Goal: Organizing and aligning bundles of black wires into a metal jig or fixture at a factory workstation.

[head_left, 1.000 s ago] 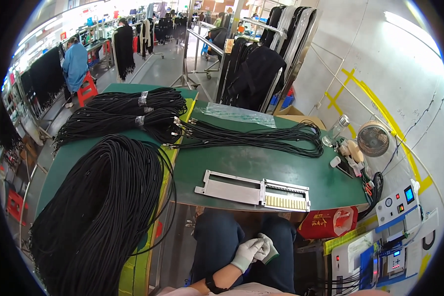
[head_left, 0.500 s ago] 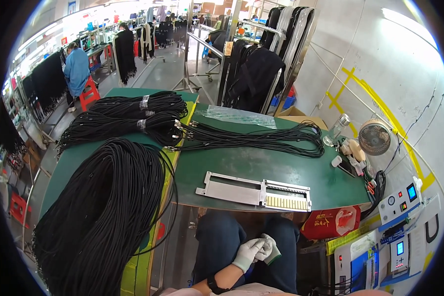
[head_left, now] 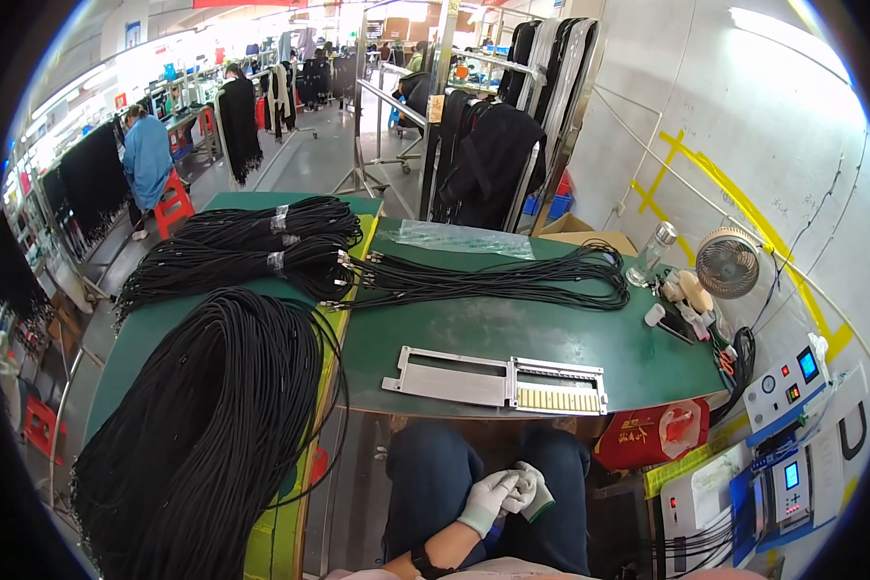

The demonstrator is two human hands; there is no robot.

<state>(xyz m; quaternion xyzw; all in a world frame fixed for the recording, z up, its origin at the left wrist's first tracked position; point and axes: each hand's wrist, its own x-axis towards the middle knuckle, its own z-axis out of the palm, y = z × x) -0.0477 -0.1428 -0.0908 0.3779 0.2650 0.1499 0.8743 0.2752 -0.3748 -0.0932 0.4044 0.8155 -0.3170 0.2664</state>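
My left hand [head_left: 490,499], in a white glove, rests in my lap between my knees, its fingers closed on a second white glove [head_left: 531,489] with a green-edged cuff. No forearm shows beyond that cuff, so whether my right hand is inside it cannot be seen. On the table edge before me lies a flat metal fixture [head_left: 454,375] with an open frame and a row of yellowish slots [head_left: 558,399]. Behind it stretches a loose bundle of black cords [head_left: 493,280] with metal tips at its left end.
A big heap of black cords [head_left: 213,416] hangs over the left table, below tied bundles [head_left: 261,232]. At right stand a glass bottle [head_left: 653,253], a small fan [head_left: 727,263], scissors [head_left: 725,362] and machines with blue screens [head_left: 790,387]. A red bag [head_left: 647,435] hangs under the table edge.
The view has tilted slightly, so the table sits a little lower in the picture. My gloved left hand and the fixture keep their places.
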